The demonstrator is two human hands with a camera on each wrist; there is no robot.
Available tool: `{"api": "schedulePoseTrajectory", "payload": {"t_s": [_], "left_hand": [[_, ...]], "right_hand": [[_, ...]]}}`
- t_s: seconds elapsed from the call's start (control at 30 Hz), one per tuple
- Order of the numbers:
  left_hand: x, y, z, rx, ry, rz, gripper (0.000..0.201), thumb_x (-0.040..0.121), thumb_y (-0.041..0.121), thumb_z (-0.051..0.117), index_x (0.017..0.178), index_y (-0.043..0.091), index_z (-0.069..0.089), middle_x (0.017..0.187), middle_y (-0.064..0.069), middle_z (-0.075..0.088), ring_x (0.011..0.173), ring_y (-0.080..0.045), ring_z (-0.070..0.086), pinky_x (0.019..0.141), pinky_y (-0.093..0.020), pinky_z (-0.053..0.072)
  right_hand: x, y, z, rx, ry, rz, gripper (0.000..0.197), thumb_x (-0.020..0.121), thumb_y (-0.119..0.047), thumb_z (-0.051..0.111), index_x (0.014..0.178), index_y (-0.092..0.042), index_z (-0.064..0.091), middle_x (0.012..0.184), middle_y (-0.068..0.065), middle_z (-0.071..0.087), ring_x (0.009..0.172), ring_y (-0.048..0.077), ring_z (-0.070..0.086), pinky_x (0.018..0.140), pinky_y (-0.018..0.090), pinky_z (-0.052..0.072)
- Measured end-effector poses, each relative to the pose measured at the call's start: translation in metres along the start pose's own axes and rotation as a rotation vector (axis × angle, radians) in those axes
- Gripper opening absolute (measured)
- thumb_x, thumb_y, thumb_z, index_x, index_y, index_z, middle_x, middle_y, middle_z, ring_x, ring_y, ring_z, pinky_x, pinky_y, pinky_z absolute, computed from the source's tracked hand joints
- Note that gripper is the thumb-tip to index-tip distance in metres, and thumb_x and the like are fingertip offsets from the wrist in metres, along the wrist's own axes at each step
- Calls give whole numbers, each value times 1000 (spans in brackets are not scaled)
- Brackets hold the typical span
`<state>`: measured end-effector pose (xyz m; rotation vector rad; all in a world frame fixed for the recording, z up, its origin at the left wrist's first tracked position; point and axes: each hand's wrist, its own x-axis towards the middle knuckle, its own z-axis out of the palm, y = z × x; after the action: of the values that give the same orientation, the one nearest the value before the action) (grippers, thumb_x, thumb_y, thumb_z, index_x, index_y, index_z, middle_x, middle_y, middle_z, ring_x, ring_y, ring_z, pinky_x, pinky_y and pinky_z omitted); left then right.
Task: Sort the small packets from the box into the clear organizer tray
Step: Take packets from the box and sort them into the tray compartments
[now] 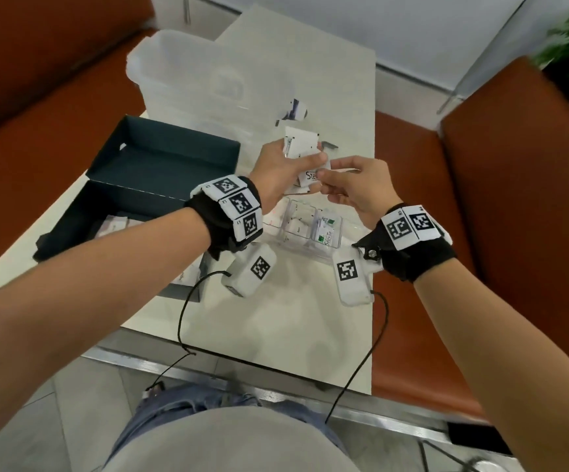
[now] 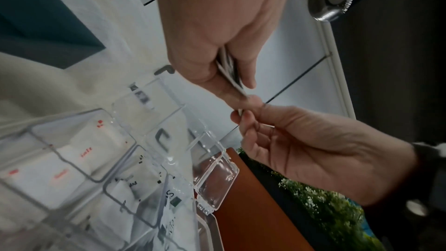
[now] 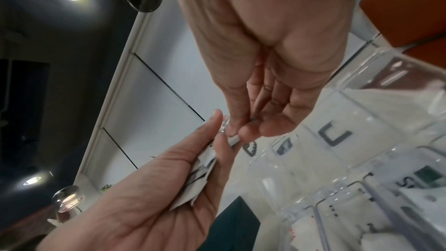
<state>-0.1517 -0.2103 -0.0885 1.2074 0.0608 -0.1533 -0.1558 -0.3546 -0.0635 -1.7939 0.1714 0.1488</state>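
while the left hand holds a small fanned stack of packets above the table, thumb pressed on top and fingers curled beneath, the right hand meets it from the other side, its thumb and forefinger pinching the edge of the front packet, the one printed with the start of the word stevia. the right hand's other fingers are loosely curled under. both hands hang over the clear organizer tray, which sits on the table near its right edge. in the tray, one compartment holds green-marked stevia packets, the one beside it holds plain white packets, and the left wrist view shows another holding packets with red lettering, while some compartments farther off look bare. the dark box lies open to the left of the hands, with a few white packets showing in its near half. behind it stands a frosted plastic container. orange seats flank the table
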Motion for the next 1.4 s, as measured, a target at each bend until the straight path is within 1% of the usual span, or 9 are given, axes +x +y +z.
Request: {"api": "schedulePoseTrajectory", "payload": {"t_s": [0.1,0.2,0.33,0.53,0.67,0.8,0.97,1.1,1.4], "left_hand": [[0,-5,7,76,-22,9,22,80,4,76,99,9,66,105,-18,70,88,-27,72,60,-31,59],[0,-12,10,92,-44,-12,22,79,4,78,97,10,66,91,-10,75,79,-27,74,59,-31,59],[-2,-23,17,61,-49,-41,22,79,8,78,97,12,67,83,-3,76,76,-22,74,61,-31,60],[-4,-33,12,52,29,-78,13,85,15,73,93,10,65,79,-8,74,66,-24,72,55,-26,58],[-3,-33,-1,38,99,-106,13,88,12,71,96,6,62,87,-16,67,67,-28,67,56,-28,55],[-5,-34,-6,25,114,-111,17,88,12,71,101,4,63,90,-18,67,73,-31,69,57,-29,56],[-6,-36,-6,23,115,-121,17,88,13,72,100,5,63,90,-17,69,76,-30,71,59,-30,58],[-7,-37,-5,10,115,-129,18,88,11,71,102,3,62,88,-18,68,73,-30,70,57,-30,57],[-8,-38,-6,15,125,-140,26,87,12,71,109,2,62,90,-18,69,73,-29,71,60,-31,58]], "right_hand": [[0,8,-17,-32,53,-42,22,80,-3,75,99,0,65,72,9,68,58,14,62,57,22,53],[0,13,-33,-15,36,-60,16,82,-2,72,97,0,66,73,8,66,60,15,60,59,22,52],[3,18,-42,-114,-55,-50,23,87,-15,70,108,-6,65,84,3,68,68,12,64,64,25,52],[25,24,-58,-384,-7,-121,11,87,-15,69,97,-11,70,78,-2,67,61,6,53,56,16,42],[40,33,-58,-773,-141,-154,19,90,-13,65,106,-5,70,80,-2,63,67,4,53,63,15,40],[42,45,-41,-968,-240,-188,21,92,-15,62,109,-6,70,104,12,69,92,20,60,81,25,44],[44,59,-28,-1165,-198,-72,20,92,-22,63,110,-17,69,113,3,67,114,26,55,108,52,31],[42,68,-22,-1183,-181,-84,10,87,-22,68,96,-19,70,98,1,67,107,26,56,105,50,24],[32,90,-21,-1224,-79,-322,31,78,-30,76,104,-23,61,96,-5,65,98,23,55,78,39,17]]}}
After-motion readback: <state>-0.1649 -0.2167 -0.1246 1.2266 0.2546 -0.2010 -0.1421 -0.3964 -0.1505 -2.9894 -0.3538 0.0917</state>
